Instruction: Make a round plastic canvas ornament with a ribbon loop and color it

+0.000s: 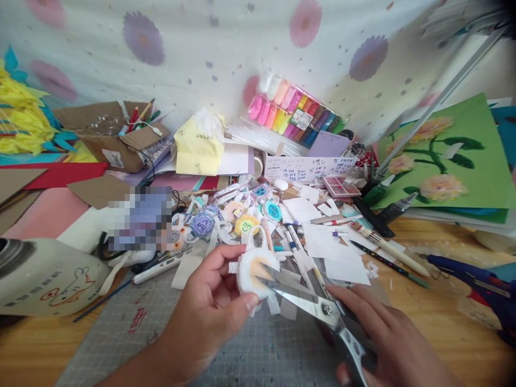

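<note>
Between the thumb and fingers of my left hand (217,301) is a small round white craft piece (245,269) with a pale orange centre and a white loop on top. My right hand (379,328) is closed round the handles of metal scissors (324,309). Their blades are slightly apart, with the tips in front of the pale centre; whether they touch it I cannot tell. White paper tabs stick out around the piece. Just behind it lie similar round pieces, among them a yellow one (246,224), a purple one (202,224) and a turquoise one (273,210).
A grey cutting mat (161,333) covers the front of the wooden table. On the left stands a large bottle (48,277). Paper scraps (346,269) and pens (298,247) lie right of centre. A blue glue gun (463,277) is far right, and a cardboard box (108,142) stands behind left.
</note>
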